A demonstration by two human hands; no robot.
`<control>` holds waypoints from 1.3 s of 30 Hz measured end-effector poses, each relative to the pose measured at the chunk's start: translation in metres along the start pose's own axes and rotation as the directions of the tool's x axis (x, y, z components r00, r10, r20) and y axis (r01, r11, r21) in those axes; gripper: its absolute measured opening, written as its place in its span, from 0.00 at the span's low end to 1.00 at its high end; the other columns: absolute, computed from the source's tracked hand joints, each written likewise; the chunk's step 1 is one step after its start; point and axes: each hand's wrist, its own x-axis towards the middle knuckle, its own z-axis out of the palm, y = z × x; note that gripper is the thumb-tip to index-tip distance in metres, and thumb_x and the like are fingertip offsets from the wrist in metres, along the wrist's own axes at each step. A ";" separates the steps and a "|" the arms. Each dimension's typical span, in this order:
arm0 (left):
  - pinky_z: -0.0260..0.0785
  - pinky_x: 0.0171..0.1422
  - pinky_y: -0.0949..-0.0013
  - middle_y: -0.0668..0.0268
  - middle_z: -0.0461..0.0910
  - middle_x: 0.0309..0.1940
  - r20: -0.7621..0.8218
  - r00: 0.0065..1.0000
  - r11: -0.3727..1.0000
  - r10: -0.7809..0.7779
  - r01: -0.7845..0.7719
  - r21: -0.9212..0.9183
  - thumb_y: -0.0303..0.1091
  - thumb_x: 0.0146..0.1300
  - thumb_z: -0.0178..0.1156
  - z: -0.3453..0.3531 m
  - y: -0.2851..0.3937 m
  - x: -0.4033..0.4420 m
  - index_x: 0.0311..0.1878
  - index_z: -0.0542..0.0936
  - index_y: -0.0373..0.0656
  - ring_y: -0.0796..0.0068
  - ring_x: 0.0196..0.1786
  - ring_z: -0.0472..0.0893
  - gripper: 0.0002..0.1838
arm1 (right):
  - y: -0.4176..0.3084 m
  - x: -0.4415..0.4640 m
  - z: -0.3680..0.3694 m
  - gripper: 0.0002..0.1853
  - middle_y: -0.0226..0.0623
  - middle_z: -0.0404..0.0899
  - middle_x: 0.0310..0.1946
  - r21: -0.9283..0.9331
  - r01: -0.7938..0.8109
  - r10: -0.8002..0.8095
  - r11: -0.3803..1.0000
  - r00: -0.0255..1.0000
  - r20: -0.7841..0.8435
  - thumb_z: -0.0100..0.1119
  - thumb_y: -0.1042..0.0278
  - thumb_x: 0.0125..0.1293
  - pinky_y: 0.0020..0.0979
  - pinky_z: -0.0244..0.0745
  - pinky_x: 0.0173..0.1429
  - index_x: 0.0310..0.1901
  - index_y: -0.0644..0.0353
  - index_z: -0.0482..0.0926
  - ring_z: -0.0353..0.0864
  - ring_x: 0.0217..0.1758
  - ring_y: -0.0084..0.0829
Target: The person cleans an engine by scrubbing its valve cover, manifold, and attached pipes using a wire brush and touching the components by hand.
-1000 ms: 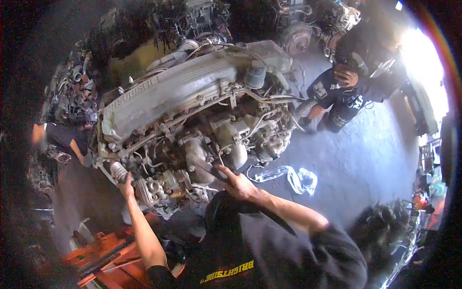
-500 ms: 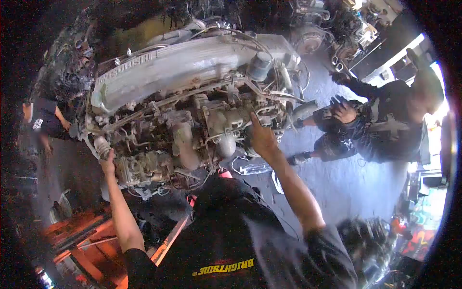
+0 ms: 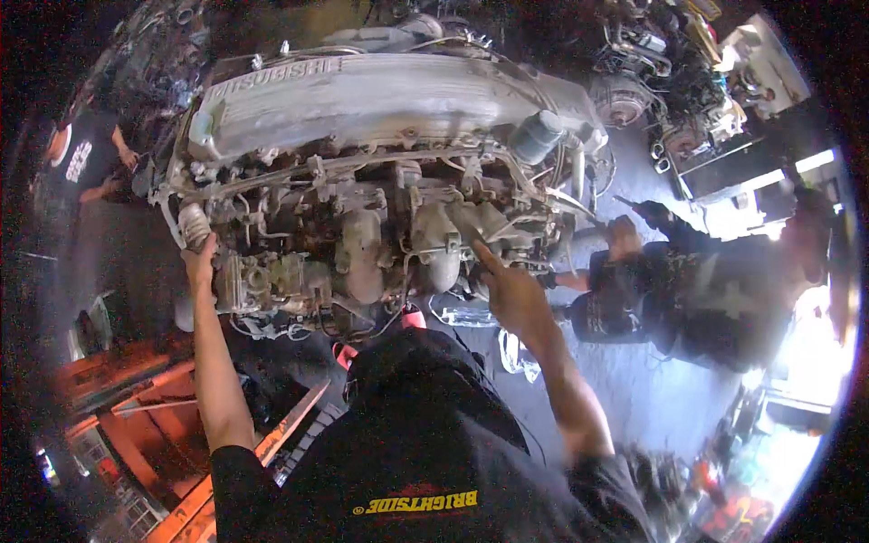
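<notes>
My left hand (image 3: pixel 199 262) is at the left end of a large dirty engine (image 3: pixel 299 100), its fingers closed round a pale, ribbed cylindrical part (image 3: pixel 193 224). Whether that part is fixed to the engine is unclear. Over the front of the engine, my right hand (image 3: pixel 514 294) has its index finger stretched forward and the other fingers curled. A flat greyish piece (image 3: pixel 466 220) lies just beyond that fingertip; I cannot make out whether the hand holds it. Rounded metal housings (image 3: pixel 362 253) sit between my two hands. Raised lettering marks the long ribbed cover.
A co-worker (image 3: pixel 715 290) is on the right, one hand (image 3: pixel 623 237) near the engine's end. Another person (image 3: pixel 86 158) stands at the left. An orange metal frame (image 3: pixel 154 443) is at lower left. More engine parts (image 3: pixel 625 95) are at the upper right.
The engine sits higher in view as the camera shifts. My right hand has moved slightly right and back from the engine. The co-worker on the right has moved an arm toward the engine.
</notes>
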 end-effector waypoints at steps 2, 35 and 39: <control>0.55 0.76 0.58 0.34 0.56 0.74 -0.092 0.990 0.994 0.104 -0.106 -0.024 0.69 0.50 0.71 0.000 0.026 -0.031 0.74 0.48 0.17 0.48 0.76 0.61 0.70 | 0.012 0.037 0.016 0.30 0.61 0.80 0.31 -0.045 -0.012 0.010 0.999 0.999 -0.030 0.51 0.65 0.73 0.57 0.72 0.41 0.76 0.40 0.60 0.81 0.35 0.60; 0.62 0.72 0.55 0.34 0.68 0.66 -0.248 0.965 0.991 0.080 -0.052 0.119 0.68 0.50 0.69 0.004 0.055 -0.058 0.70 0.60 0.20 0.42 0.69 0.71 0.62 | -0.022 0.183 -0.011 0.21 0.52 0.83 0.51 -0.397 0.257 -0.073 0.881 0.903 0.423 0.54 0.66 0.70 0.48 0.78 0.58 0.64 0.51 0.77 0.83 0.51 0.56; 0.62 0.72 0.56 0.34 0.67 0.68 -0.199 0.976 0.987 -0.083 0.108 0.118 0.68 0.49 0.70 -0.001 0.078 -0.074 0.71 0.58 0.21 0.42 0.70 0.71 0.64 | -0.019 0.202 0.004 0.24 0.55 0.83 0.48 -0.234 0.239 -0.141 0.942 0.919 0.368 0.55 0.65 0.68 0.49 0.78 0.56 0.65 0.58 0.75 0.82 0.51 0.58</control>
